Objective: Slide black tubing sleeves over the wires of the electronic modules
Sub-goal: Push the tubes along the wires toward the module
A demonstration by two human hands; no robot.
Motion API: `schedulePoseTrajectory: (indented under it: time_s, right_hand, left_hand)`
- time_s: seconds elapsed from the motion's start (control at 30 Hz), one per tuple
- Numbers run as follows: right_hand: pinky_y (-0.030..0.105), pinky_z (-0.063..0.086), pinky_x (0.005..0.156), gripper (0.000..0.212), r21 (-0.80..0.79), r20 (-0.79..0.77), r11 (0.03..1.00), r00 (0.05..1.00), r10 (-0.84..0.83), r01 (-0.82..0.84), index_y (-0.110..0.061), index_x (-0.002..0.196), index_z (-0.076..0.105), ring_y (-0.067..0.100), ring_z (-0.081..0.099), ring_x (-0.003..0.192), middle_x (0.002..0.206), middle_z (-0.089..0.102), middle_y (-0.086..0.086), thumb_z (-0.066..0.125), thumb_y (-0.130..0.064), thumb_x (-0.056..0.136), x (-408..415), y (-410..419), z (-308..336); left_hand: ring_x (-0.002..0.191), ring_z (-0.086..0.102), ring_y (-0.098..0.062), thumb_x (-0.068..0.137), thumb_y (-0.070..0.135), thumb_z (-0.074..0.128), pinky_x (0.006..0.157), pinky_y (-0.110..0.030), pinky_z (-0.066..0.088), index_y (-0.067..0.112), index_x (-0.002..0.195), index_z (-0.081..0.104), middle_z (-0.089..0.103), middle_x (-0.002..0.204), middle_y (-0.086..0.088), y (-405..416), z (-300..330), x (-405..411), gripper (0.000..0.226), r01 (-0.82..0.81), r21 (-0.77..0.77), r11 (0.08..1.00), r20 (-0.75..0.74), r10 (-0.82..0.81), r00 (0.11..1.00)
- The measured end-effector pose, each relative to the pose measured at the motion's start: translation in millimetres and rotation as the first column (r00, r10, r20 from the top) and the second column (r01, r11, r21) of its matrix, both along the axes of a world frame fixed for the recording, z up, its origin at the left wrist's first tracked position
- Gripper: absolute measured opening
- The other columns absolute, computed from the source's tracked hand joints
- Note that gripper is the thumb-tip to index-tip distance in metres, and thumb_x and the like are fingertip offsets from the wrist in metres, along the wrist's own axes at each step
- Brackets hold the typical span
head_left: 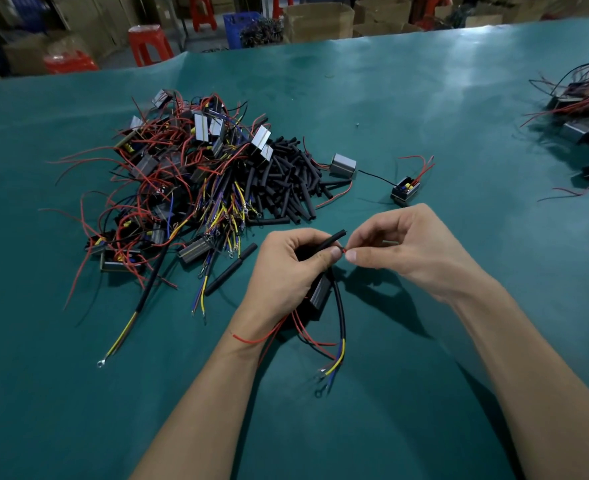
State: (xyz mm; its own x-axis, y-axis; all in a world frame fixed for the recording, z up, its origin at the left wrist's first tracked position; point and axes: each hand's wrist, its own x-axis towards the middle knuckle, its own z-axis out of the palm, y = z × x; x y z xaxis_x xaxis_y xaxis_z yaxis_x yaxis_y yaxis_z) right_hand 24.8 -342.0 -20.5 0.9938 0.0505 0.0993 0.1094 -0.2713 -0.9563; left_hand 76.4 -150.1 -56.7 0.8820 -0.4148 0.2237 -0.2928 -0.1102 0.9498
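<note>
Item in hand: one small grey box-shaped electronic module point(320, 292), hanging under the left hand point(286, 268), which curls round one short black tubing sleeve point(331, 240) with thumb and forefinger pinching near its open end; the sleeve is angled up toward the right hand, presumably to present its mouth for threading. Right hand point(407, 247): thumb and forefinger closed in a fine pinch on the tip of a thin red wire point(344, 251), just beside the sleeve end, other fingers loosely curled; judged step, feeding this wire into the sleeve, not yet entered. Same module: one already sleeved bundle of blue, yellow and other leads point(338, 348) hanging toward the viewer, plus loose red wires point(251, 339) trailing across the left wrist. Stock, left of centre on the teal table covering point(424, 393): one tangled heap of modules with red, yellow and blue leads point(182, 174), too many to count; one pile of cut black sleeves point(286, 178), dozens, kept within reach of the work. Singles: two modules point(343, 165) point(405, 189) lying apart from the heap; one loose sleeve point(230, 269) near the left hand. Far right: a second heap of modules point(584, 123), count unclear, possibly finished pieces.
</note>
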Motion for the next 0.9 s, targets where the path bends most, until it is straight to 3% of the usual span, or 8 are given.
schedulePoseTrajectory:
  time_s: [0.3,0.53,0.7,0.9]
  right_hand:
    - [0.022,0.05,0.069,0.014,-0.104,0.013,0.994,1.0,0.01,-0.008,-0.013,0.079,0.073,0.009,0.058,0.066,0.069,0.068,-0.006,0.081,-0.004,0.083,0.7,3.0,-1.6]
    - [0.031,0.051,0.062,0.013,-0.103,0.001,0.995,1.0,-0.018,0.018,-0.012,0.08,0.07,0.011,0.057,0.064,0.071,0.066,0.001,0.079,-0.005,0.086,2.8,3.1,-4.8]
    - [0.027,0.05,0.061,0.014,-0.085,0.022,0.996,0.999,-0.037,0.038,-0.012,0.079,0.07,0.011,0.057,0.065,0.071,0.067,0.0,0.078,-0.004,0.087,3.9,0.1,-5.8]
    - [0.022,0.049,0.064,0.01,-0.078,0.065,0.996,0.998,-0.024,0.03,-0.013,0.082,0.074,0.01,0.059,0.069,0.071,0.069,-0.004,0.079,-0.005,0.086,3.1,-0.8,-6.1]
  left_hand:
    - [0.07,0.063,-0.003,0.087,0.005,0.076,0.072,-0.021,0.051,0.012,0.085,0.077,0.073,0.074,0.008,-0.4,-1.1,1.4,0.007,-0.008,0.01,1.0,-0.002,0.008,1.0]
    - [0.071,0.063,-0.005,0.087,0.009,0.075,0.073,-0.027,0.052,0.014,0.086,0.077,0.074,0.076,0.006,-0.5,-3.0,2.5,0.006,-0.015,-0.003,1.0,-0.011,0.014,1.0]
    - [0.07,0.062,-0.002,0.087,0.008,0.076,0.071,-0.022,0.05,0.015,0.086,0.077,0.072,0.074,0.01,-0.7,-3.9,2.8,0.007,-0.025,0.002,1.0,-0.01,0.025,1.0]
    - [0.072,0.063,-0.005,0.087,0.007,0.076,0.074,-0.027,0.051,0.014,0.087,0.078,0.074,0.077,0.006,-0.3,-2.6,1.7,0.007,-0.025,-0.009,1.0,-0.004,0.025,1.0]
